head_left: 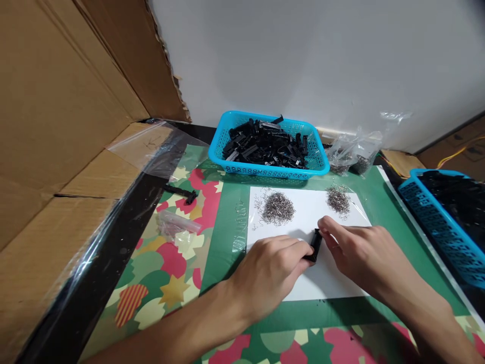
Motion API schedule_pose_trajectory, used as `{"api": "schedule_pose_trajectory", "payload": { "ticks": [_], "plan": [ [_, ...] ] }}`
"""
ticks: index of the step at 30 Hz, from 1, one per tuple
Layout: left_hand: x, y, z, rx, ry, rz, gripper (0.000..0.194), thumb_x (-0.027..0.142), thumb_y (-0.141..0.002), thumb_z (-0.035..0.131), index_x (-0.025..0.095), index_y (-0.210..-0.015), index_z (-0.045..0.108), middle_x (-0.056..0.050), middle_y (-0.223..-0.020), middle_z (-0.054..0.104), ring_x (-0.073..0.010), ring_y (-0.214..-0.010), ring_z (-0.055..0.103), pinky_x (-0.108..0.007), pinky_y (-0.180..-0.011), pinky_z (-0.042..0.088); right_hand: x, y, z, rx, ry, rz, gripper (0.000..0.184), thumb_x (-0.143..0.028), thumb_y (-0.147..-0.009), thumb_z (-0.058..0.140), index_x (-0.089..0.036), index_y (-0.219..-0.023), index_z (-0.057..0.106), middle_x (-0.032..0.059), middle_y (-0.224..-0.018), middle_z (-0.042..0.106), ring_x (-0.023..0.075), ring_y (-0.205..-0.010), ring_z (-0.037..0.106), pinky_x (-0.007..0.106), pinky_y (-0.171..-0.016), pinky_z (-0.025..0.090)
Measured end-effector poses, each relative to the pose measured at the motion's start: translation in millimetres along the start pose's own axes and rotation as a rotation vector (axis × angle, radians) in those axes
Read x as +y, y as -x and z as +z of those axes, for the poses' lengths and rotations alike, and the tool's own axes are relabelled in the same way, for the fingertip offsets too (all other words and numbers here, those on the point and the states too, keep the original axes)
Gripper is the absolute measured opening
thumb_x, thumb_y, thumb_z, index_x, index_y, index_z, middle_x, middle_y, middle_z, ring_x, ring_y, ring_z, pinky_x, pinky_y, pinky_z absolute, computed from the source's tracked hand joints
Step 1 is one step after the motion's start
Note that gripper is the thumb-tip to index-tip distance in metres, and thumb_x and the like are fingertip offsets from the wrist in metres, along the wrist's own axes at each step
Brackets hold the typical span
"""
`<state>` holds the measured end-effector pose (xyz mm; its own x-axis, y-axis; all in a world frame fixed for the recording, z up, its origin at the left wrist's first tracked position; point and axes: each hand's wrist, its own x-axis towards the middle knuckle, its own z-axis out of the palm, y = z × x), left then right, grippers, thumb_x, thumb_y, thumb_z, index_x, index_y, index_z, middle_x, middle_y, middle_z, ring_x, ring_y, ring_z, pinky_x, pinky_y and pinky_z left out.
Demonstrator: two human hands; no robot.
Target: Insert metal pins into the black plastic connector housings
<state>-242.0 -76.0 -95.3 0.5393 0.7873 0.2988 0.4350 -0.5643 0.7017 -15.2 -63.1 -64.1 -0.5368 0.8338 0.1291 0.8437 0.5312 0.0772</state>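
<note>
"Nearest the camera in the head view, the left forearm (204, 318) is spanning the lower foreground. What is its hand doing?"

"That left hand (278, 260) is gripping the lower end of a black part (316, 246), which is slanting over the white sheet (341, 284). The right hand (361, 248) is holding thumb and forefinger close together at the upper end (whether they are pinching anything, one cannot tell)."

"What could be going wrong?"

"With so short a hold, the part could be twisting under any sideways push. Beyond, a left pile (278, 208) and a right pile (338, 200) of tiny metal pieces are lying loose; a straying knuckle could be scattering them."
</note>
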Motion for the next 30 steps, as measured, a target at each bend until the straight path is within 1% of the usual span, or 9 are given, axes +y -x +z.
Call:
{"api": "schedule_pose_trajectory", "payload": {
  "ticks": [5,10,15,18,20,23,25,27,30],
  "plan": [
    [-0.4,-1.7,-0.1,0.009,0.005,0.003,0.014,0.010,-0.099,0.063,0.016,-0.104,0.074,-0.004,-0.090,0.077,-0.0207,-0.085,0.076,-0.032,-0.073,0.059,-4.3,-3.7,-5.0,-0.065,0.034,-0.079,0.035,-0.001,-0.086,0.044,-0.023,-0.109,0.060,0.0017,-0.063,0.067,0.0147,-0.046,0.050,0.035,-0.051,0.015],
    [0.1,-3.6,-0.1,0.018,0.000,0.008,0.013,0.009,-0.097,0.065,0.016,-0.101,0.075,-0.003,-0.087,0.077,-0.0206,-0.081,0.076,-0.032,-0.071,0.059,-8.2,-5.6,-8.8,-0.120,0.077,-0.105,0.037,0.001,-0.086,0.047,-0.021,-0.113,0.060,0.0037,-0.074,0.071,0.0136,-0.046,0.049,0.035,-0.051,0.014],
    [0.5,-3.0,0.6,0.050,-0.040,0.004,0.011,0.013,-0.094,0.072,0.016,-0.104,0.076,-0.004,-0.088,0.079,-0.0212,-0.080,0.076,-0.032,-0.070,0.059,1.3,-1.2,-6.4,-0.103,-0.071,0.005,0.023,-0.023,-0.106,0.046,-0.022,-0.122,0.062,0.0066,-0.086,0.076,0.0141,-0.047,0.054,0.031,-0.048,0.022],
    [0.0,-2.4,1.0,0.050,-0.030,0.010,0.012,0.013,-0.093,0.075,0.015,-0.105,0.076,-0.004,-0.091,0.080,-0.0220,-0.082,0.077,-0.033,-0.071,0.059,12.2,-0.6,-11.1,-0.020,-0.310,0.150,0.033,-0.039,-0.109,0.047,-0.023,-0.134,0.061,0.0060,-0.086,0.075,0.0152,-0.052,0.059,0.029,-0.052,0.037],
    [-0.8,-1.9,1.3,0.040,-0.023,0.023,0.012,0.013,-0.094,0.074,0.015,-0.106,0.076,-0.004,-0.093,0.080,-0.0224,-0.085,0.077,-0.034,-0.072,0.059,17.4,-3.8,-17.9,0.059,-0.527,0.294,0.043,-0.046,-0.107,0.051,-0.023,-0.143,0.057,0.0018,-0.073,0.070,0.0150,-0.049,0.056,0.030,-0.052,0.041],
    [-2.3,-1.2,1.8,0.024,-0.021,0.047,0.013,0.012,-0.096,0.071,0.016,-0.108,0.075,-0.005,-0.096,0.080,-0.0221,-0.087,0.077,-0.034,-0.073,0.059,17.1,-15.7,-25.3,0.210,-0.972,0.476,0.056,-0.056,-0.105,0.051,-0.024,-0.151,0.053,-0.0067,-0.050,0.048,0.0138,-0.039,0.040,0.029,-0.043,0.034],
    [-3.3,-1.0,2.1,0.020,-0.024,0.061,0.014,0.012,-0.097,0.070,0.015,-0.109,0.074,-0.005,-0.096,0.079,-0.0222,-0.088,0.077,-0.034,-0.073,0.060,11.4,-27.2,-22.9,0.320,-1.310,0.518,0.057,-0.062,-0.105,0.048,-0.024,-0.146,0.057,-0.0103,-0.044,0.034,0.0117,-0.035,0.025,0.027,-0.039,0.026],
    [-4.1,-1.2,2.3,0.015,-0.028,0.069,0.014,0.012,-0.098,0.069,0.015,-0.110,0.074,-0.005,-0.096,0.079,-0.0223,-0.088,0.076,-0.034,-0.073,0.060,3.1,-39.0,-13.8,0.378,-1.578,0.541,0.054,-0.064,-0.104,0.050,-0.023,-0.136,0.063,-0.0117,-0.044,0.029,0.0099,-0.037,0.016,0.025,-0.038,0.020],
    [-4.5,-1.7,2.2,0.008,-0.027,0.077,0.014,0.013,-0.099,0.067,0.015,-0.111,0.073,-0.006,-0.096,0.078,-0.0223,-0.088,0.076,-0.034,-0.072,0.059,-8.9,-51.0,4.3,0.433,-1.791,0.571,0.046,-0.062,-0.102,0.058,-0.023,-0.125,0.066,-0.0120,-0.045,0.032,0.0088,-0.039,0.015,0.022,-0.038,0.019]
  ]
}}
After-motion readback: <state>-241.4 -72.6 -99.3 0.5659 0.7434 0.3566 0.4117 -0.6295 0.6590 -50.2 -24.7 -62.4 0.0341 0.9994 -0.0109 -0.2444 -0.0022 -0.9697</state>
